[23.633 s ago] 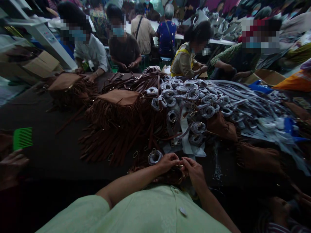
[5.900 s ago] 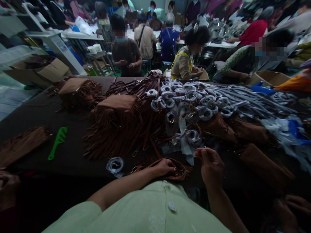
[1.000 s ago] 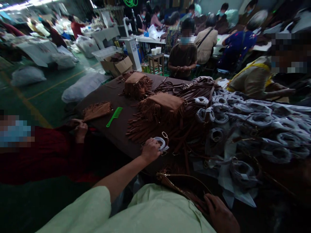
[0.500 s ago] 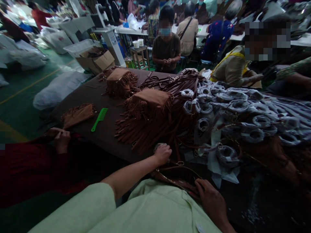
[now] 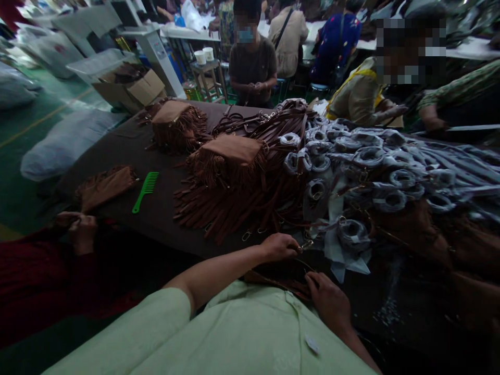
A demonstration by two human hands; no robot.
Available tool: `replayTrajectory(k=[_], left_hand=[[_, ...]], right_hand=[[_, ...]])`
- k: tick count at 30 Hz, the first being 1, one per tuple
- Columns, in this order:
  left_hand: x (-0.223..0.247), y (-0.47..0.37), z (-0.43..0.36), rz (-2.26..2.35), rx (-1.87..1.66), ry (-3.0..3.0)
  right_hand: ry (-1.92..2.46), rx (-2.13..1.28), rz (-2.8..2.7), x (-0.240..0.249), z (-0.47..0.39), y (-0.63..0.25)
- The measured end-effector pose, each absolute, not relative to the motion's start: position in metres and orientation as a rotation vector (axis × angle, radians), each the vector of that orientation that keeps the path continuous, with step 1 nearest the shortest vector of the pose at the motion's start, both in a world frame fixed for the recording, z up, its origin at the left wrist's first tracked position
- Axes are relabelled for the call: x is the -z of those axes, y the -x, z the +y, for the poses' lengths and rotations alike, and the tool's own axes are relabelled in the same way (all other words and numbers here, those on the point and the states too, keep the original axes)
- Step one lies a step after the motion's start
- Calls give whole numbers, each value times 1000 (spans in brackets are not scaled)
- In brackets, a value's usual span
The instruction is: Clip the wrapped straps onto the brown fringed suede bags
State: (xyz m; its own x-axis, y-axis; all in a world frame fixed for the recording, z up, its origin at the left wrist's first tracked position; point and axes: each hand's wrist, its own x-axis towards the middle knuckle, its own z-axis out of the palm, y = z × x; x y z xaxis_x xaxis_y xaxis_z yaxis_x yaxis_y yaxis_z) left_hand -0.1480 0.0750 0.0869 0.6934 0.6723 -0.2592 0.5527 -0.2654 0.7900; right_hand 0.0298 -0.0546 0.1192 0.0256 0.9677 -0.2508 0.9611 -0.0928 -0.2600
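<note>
In the head view, my left hand (image 5: 280, 247) reaches across in front of me, its fingers pinched around a gold metal clasp (image 5: 307, 245). At the table edge by my body, my right hand (image 5: 330, 299) grips the rim of a brown bag (image 5: 273, 278), most of which is dark and hidden. Beyond my hands lies a spread of brown leather straps (image 5: 222, 211), with metal clasps at some ends. A brown fringed bag (image 5: 234, 156) rests on top of them. Plastic-wrapped coiled straps (image 5: 353, 234) are close to the right of the clasp.
Further left lie a green comb (image 5: 145, 191), a folded brown fringed bag (image 5: 107, 187) and another fringed bag (image 5: 172, 117). A co-worker's hands (image 5: 80, 229) are at the left table edge. Many wrapped coils (image 5: 371, 156) cover the right. People sit across the table.
My left hand has moved right and now pinches a gold clasp beside the wrapped coils. My right hand stays at the bag. The whole view has shifted slightly.
</note>
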Motion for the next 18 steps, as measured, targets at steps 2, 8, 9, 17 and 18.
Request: replayTrajectory(k=[2, 8, 9, 17, 18], left_hand=[[-91, 138, 68, 935, -159, -1985], [-81, 133, 55, 907, -233, -2037], [-80, 134, 54, 894, -240, -2051], [-84, 138, 49, 841, -213, -2220], [-83, 137, 48, 830, -214, -2242]], right_hand=[[2286, -599, -2066, -123, -52, -27], [2383, -675, -1956, -128, -46, -23], [2404, -675, -1946, -128, -45, -22], [2439, -735, -1936, -126, -43, -20], [2441, -740, -1932, -125, -42, -20]])
